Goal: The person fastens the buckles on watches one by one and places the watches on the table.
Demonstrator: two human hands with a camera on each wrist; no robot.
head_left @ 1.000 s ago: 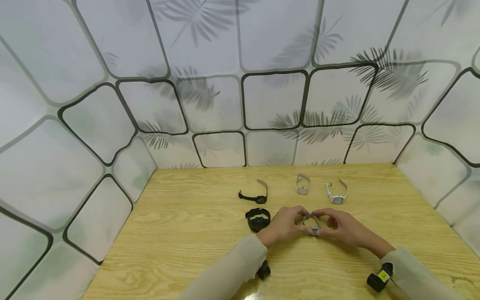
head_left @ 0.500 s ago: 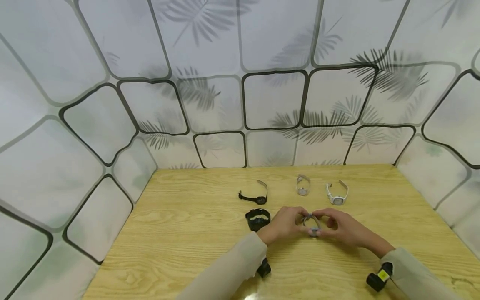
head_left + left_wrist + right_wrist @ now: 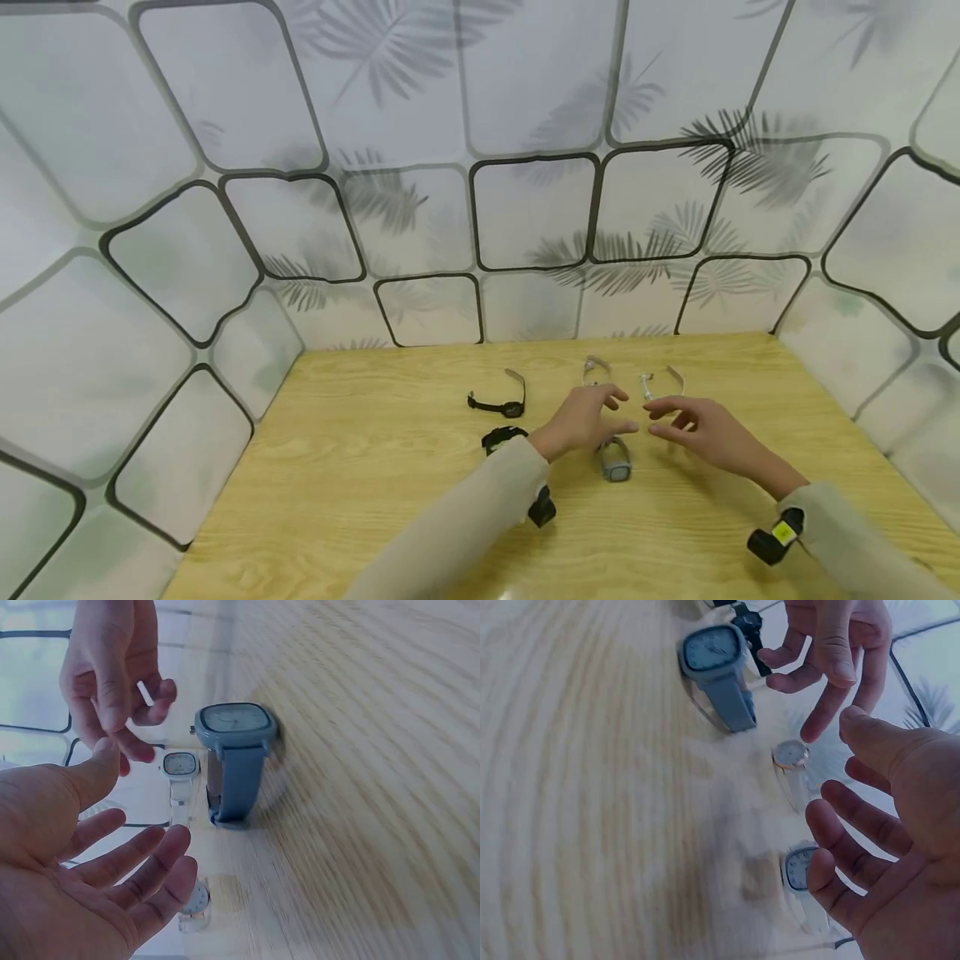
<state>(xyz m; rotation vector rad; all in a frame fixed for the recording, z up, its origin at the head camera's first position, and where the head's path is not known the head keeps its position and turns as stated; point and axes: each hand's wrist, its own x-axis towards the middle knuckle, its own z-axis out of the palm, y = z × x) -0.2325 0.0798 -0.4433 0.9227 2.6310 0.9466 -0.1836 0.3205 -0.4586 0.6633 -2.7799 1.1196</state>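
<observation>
A blue-grey wristwatch [image 3: 617, 472] stands on the wooden table with its strap closed in a loop, its squarish dial facing the person in the head view. My left hand [image 3: 581, 421] hovers just beyond and left of it, fingers spread and holding nothing. To the right, my right hand [image 3: 701, 431] is also raised with loosely bent, bare fingers. The left wrist view shows the watch's case [image 3: 236, 724] apart from both hands. In the right wrist view the same watch [image 3: 714, 651] sits past the fingertips.
Behind the hands are a pale thin watch [image 3: 598, 363] and a white watch [image 3: 649, 387]. A black watch [image 3: 512, 409] lies farther left; another black watch [image 3: 501, 434] is partly hidden by the left forearm. A patterned curtain [image 3: 532, 208] borders the wooden table [image 3: 360, 467].
Both hands have let go of the blue-grey watch and lifted away from it, leaving it standing on the table. The head view has shifted slightly.
</observation>
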